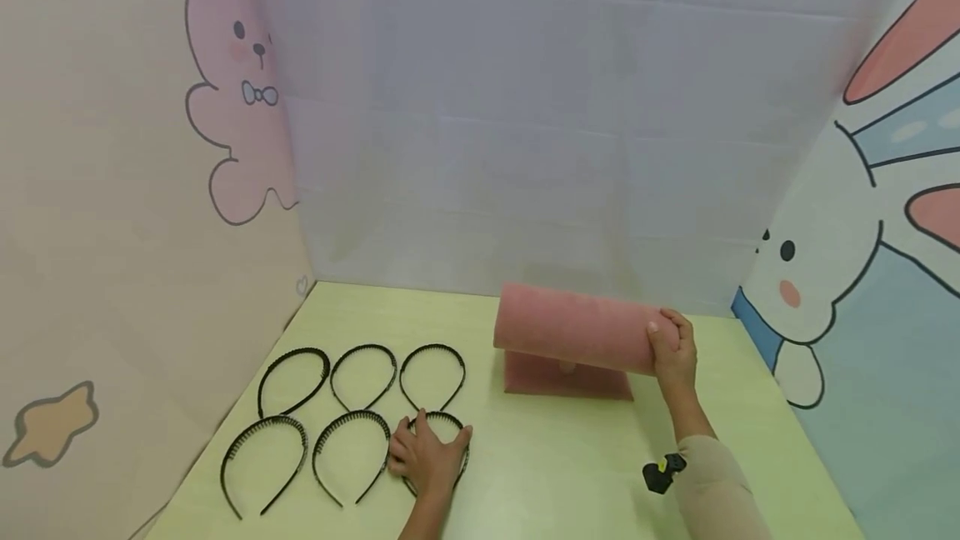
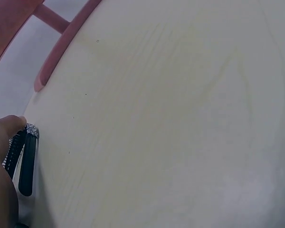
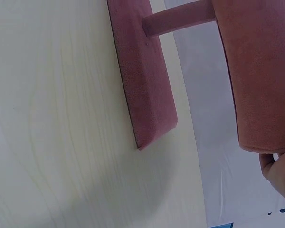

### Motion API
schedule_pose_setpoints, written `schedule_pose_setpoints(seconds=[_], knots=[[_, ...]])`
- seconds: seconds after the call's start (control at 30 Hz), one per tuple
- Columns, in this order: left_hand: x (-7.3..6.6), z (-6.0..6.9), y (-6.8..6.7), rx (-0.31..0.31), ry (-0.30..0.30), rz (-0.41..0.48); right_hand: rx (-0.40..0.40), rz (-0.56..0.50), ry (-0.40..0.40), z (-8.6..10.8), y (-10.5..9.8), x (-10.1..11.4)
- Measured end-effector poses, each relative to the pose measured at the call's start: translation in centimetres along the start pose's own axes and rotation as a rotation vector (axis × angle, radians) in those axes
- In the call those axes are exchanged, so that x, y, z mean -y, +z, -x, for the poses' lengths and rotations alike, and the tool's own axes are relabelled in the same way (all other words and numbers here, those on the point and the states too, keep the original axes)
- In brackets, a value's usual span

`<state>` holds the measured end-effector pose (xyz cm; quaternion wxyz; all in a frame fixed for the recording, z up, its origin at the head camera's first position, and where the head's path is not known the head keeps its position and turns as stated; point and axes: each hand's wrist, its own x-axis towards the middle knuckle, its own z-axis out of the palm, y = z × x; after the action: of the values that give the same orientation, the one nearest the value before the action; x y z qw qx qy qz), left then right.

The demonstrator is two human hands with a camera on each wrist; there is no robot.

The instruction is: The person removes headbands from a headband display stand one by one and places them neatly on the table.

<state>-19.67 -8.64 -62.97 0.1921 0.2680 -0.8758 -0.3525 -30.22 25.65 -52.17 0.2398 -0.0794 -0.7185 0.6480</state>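
A pink, velvety headband stand point(image 1: 577, 325), a thick padded roll on a short post and flat base point(image 1: 519, 377), stands at the table's back right. My right hand point(image 1: 675, 357) grips the roll's right end, thumb in front. The right wrist view shows that hand point(image 3: 284, 175) at the roll's end, its palm cut off by the frame. At the front row's right end, my left hand point(image 1: 431, 458) grips a black toothed headband point(image 1: 448, 416), covering much of it. In the left wrist view, its thumb touches the headband point(image 2: 28, 164) near a glittery patch.
Several other black headbands lie in two rows on the left: one at the front left point(image 1: 279, 419), one beside it point(image 1: 360, 413), more behind point(image 1: 363, 347). The pale table point(image 1: 555, 465) meets a white back wall and cartoon-printed side walls. A black device point(image 1: 663, 473) sits at my right wrist.
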Motion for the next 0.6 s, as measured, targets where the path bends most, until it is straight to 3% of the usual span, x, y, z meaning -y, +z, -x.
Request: schedule_pose_setpoints(seconds=[0.3, 0.6], knots=[[0.0, -0.1, -0.3, 0.012, 0.013, -0.003, 0.062, -0.089, 0.126, 1.2, 0.1, 1.4], [-0.6, -0.3, -1.5, -0.005, 0.046, 0.036, -0.075, -0.062, 0.201, 3.8, -0.7, 2.1]])
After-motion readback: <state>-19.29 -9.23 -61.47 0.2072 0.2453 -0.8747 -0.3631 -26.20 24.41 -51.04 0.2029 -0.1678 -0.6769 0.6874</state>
